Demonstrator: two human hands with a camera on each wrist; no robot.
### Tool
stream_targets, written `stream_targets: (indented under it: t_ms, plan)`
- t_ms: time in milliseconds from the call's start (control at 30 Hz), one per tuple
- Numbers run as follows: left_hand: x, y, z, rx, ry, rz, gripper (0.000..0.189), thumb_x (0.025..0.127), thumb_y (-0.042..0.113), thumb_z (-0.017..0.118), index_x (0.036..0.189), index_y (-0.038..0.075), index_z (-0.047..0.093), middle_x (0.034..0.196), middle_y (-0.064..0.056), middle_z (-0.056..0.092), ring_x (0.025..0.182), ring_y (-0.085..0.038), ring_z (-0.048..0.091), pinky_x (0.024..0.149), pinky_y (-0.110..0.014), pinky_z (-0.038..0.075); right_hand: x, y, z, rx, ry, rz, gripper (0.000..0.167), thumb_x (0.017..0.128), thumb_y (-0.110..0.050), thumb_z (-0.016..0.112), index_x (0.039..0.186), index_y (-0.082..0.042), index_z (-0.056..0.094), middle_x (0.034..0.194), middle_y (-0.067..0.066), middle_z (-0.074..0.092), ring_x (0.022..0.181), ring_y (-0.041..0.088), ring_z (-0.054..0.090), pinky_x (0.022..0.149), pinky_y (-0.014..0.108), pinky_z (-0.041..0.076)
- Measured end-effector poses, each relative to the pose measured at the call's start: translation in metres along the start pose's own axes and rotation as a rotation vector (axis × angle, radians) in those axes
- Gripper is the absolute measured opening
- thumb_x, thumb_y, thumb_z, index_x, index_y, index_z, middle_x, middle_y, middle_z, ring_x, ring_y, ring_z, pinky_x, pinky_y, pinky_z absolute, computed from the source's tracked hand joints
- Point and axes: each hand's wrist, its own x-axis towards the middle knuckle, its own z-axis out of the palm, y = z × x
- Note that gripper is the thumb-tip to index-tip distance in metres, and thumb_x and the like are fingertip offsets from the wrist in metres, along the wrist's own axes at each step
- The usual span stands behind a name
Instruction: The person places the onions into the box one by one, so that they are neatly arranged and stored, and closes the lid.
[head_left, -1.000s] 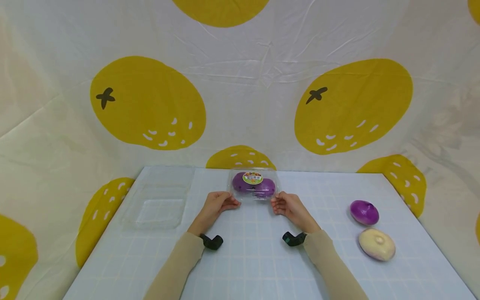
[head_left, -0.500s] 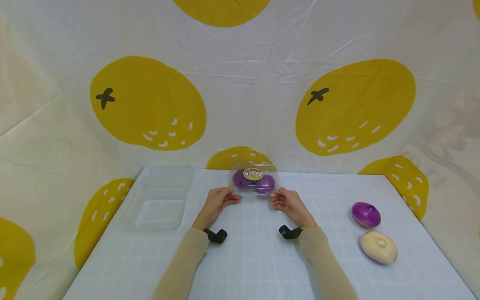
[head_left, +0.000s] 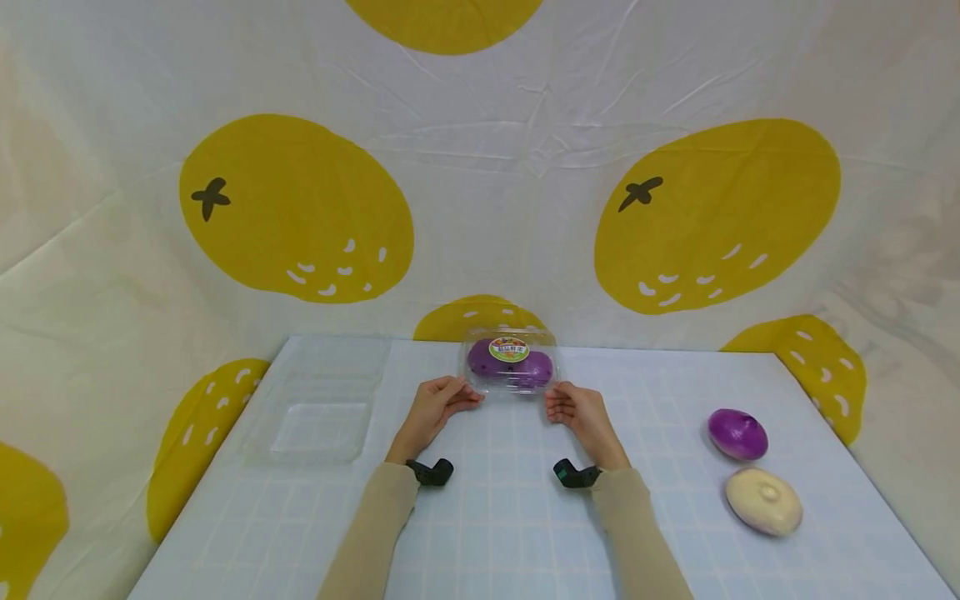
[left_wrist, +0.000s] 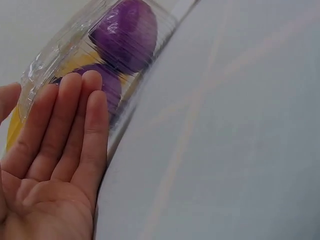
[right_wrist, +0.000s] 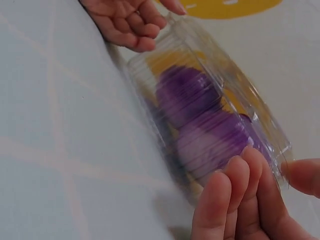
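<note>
While an opened clear container (head_left: 318, 455) lies at the left of the bench (head_left: 495, 517), the left hand (head_left: 429, 411) sits to its right, thumb and fairly straight fingers (left_wrist: 69, 97) pinching the near left corner of a clear pack (head_left: 513, 389). That pack is at the back of the bench, between the hands and in front of the patterned cloth (head_left: 510, 208); purple vegetables (head_left: 486, 362) show inside it beneath a round label (head_left: 509, 349), and its lid looks closed, though I cannot tell whether its base is off the bench. At the near right corner, the right hand (head_left: 583, 415) pinches the edge likewise. The step in hand seems to be handling this filled pack two-handed by its corners; the next move would call for both hands acting evenly, so that it does not tip. Farther right, well apart from the pack, rest a loose purple vegetable (head_left: 738, 434) and, just in front of it, a pale rounded piece (head_left: 764, 501).
</note>
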Motion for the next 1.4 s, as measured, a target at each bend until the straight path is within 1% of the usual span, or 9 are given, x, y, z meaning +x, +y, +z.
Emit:
stream_targets:
  t_ms: [133,300,467,733,933,1233,1400]
  plan:
    - [-0.0002,-0.0017,0.0007,0.066,-0.022,0.038,0.031,0.101,0.013,0.058,0.101,-0.017,0.061,0.093,-0.018,0.069,0.093,-0.029,0.071,0.091,-0.042,0.057,-0.0019,0.0010,-0.0019,0.030,-0.005,-0.007,0.024,0.099,-0.019,0.061,0.095,0.004,0.068,0.091,0.015,0.068,0.071,0.017,0.064,0.069,0.028,0.058]
    - [0.0009,-0.0046,-0.0004,0.068,-0.025,0.051,0.038,0.101,0.015,0.058,0.105,-0.023,0.056,0.094,-0.018,0.068,0.092,-0.028,0.071,0.091,-0.042,0.057,-0.0023,0.0013,-0.0022,0.053,-0.002,-0.001,0.025,0.098,-0.020,0.063,0.097,0.005,0.067,0.089,0.012,0.067,0.071,0.017,0.064,0.070,0.028,0.059]
    - [0.0018,-0.0049,-0.0003,0.071,-0.032,0.063,0.041,0.101,0.017,0.058,0.106,-0.024,0.055,0.096,-0.021,0.068,0.094,-0.029,0.070,0.093,-0.043,0.056,-0.0018,0.0016,-0.0013,0.047,0.006,-0.003,0.029,0.097,-0.024,0.065,0.099,0.005,0.066,0.091,0.012,0.067,0.072,0.017,0.064,0.071,0.028,0.059]
    - [0.0010,-0.0024,0.0001,0.063,-0.021,0.041,0.044,0.101,0.017,0.058,0.110,-0.026,0.053,0.098,-0.022,0.068,0.095,-0.029,0.070,0.094,-0.042,0.055,-0.0020,0.0021,-0.0009,0.039,0.003,-0.002,0.035,0.098,-0.026,0.064,0.104,0.008,0.063,0.091,0.010,0.067,0.074,0.017,0.064,0.072,0.028,0.059]
    - [0.0013,-0.0035,-0.0001,0.056,-0.016,0.050,0.046,0.100,0.018,0.059,0.110,-0.026,0.053,0.098,-0.022,0.068,0.095,-0.030,0.070,0.094,-0.043,0.055,-0.0008,0.0031,-0.0012,0.022,0.012,0.008,0.038,0.098,-0.028,0.064,0.106,0.008,0.062,0.092,0.010,0.066,0.075,0.017,0.064,0.072,0.027,0.059]
    - [0.0016,-0.0031,0.0012,0.045,-0.009,0.050,0.044,0.101,0.016,0.058,0.109,-0.027,0.052,0.095,-0.019,0.069,0.093,-0.028,0.071,0.093,-0.042,0.056,-0.0001,0.0030,-0.0007,0.031,0.028,0.013,0.037,0.097,-0.028,0.065,0.105,0.008,0.062,0.089,0.009,0.066,0.074,0.017,0.064,0.071,0.027,0.059]
    - [0.0005,-0.0025,0.0016,0.066,0.000,0.040,0.044,0.101,0.016,0.057,0.110,-0.027,0.052,0.096,-0.019,0.068,0.094,-0.028,0.071,0.093,-0.041,0.056,0.0005,0.0035,-0.0005,0.026,0.026,0.008,0.038,0.097,-0.029,0.065,0.105,0.008,0.063,0.091,0.011,0.066,0.074,0.017,0.064,0.071,0.027,0.059]
